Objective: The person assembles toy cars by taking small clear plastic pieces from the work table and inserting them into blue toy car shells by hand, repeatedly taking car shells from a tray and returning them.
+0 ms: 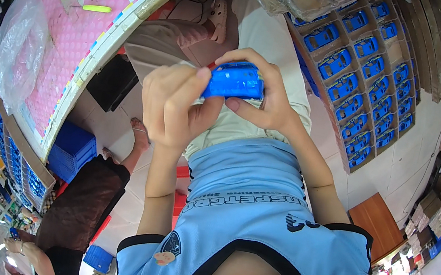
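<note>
A blue toy car [235,82] is held up between my two hands, above my lap. My left hand [174,100] pinches its left end between thumb and fingers. From the other side my right hand [269,90] wraps round it, with the fingers over the far edge and the thumb at the near edge. The palm sides of both hands and part of the car's ends are hidden.
On my right a divided cardboard tray [353,78] holds several blue toy cars. To the left stands a table with a pink sheet [76,26], a yellow-green handled tool [97,8] and a clear plastic bag [20,46]. A blue crate [72,150] sits below; other people sit nearby.
</note>
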A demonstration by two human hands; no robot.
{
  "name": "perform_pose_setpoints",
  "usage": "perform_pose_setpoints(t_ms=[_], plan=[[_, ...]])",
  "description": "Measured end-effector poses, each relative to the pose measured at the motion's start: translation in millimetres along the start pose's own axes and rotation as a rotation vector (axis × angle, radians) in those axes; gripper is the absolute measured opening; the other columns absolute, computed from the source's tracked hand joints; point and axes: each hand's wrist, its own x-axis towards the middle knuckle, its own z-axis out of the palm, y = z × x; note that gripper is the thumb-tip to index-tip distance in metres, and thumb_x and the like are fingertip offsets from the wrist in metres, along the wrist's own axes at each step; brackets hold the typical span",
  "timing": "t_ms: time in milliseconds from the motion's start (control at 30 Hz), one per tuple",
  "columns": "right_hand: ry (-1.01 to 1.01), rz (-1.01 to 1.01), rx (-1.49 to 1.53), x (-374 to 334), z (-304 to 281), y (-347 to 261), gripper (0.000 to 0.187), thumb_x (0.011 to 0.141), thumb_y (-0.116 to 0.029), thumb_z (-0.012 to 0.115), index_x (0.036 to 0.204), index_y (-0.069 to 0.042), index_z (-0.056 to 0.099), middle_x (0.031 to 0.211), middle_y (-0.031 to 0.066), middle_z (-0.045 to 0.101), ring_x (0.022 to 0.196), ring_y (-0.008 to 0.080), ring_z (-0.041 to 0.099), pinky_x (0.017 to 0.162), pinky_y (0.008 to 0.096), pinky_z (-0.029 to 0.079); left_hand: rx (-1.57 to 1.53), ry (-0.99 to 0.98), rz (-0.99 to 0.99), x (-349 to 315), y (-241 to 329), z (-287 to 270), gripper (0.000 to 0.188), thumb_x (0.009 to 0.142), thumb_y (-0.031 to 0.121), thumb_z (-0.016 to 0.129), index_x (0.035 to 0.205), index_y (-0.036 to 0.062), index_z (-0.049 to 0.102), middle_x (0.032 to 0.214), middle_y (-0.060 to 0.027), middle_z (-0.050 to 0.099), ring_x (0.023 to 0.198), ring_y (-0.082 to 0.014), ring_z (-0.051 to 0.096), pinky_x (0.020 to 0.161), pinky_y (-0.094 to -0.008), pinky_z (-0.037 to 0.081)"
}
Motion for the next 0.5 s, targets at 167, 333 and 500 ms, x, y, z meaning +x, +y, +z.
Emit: perform_pose_setpoints(t_ms=[167,333,500], plan=[[-0.070,0.050,-0.048,-14,-10,22,0.041,0.058,-0.019,0.067,0.092,0.001,0.056,0.081,0.0110,0.060,0.071,0.0186,0.061,0.069,0.0255,0.047,-0.157,-0.084,0.100,0,10,-11,0.044,0.063,0.008,0.077,0.102,0.0064,0.057,0.088,-0.0073,0.058,0.071,-0.0215,0.060,0.060,-0.0318,0.046],[-0.006,-0.025,-0.012,-16,-13,28,0.043,0.054,-0.024,0.073,0.087,0.000,0.059,0.081,0.0087,0.062,0.073,0.0172,0.063,0.068,0.0251,0.048,-0.365,-0.107,-0.024,0,20,-6,0.047,0.059,0.011,0.078,0.099,0.0069,0.055,0.089,-0.0086,0.060,0.075,-0.0225,0.062,0.061,-0.0314,0.047],[-0.006,-0.050,-0.031,-14,-13,26,0.040,0.056,-0.020,0.075,0.087,0.000,0.059,0.081,0.0087,0.062,0.073,0.0167,0.062,0.067,0.0247,0.048,-0.474,-0.003,-0.087,0,21,-1,0.047,0.054,0.007,0.077,0.095,0.0075,0.053,0.087,-0.0087,0.062,0.075,-0.0230,0.062,0.063,-0.0303,0.047]])
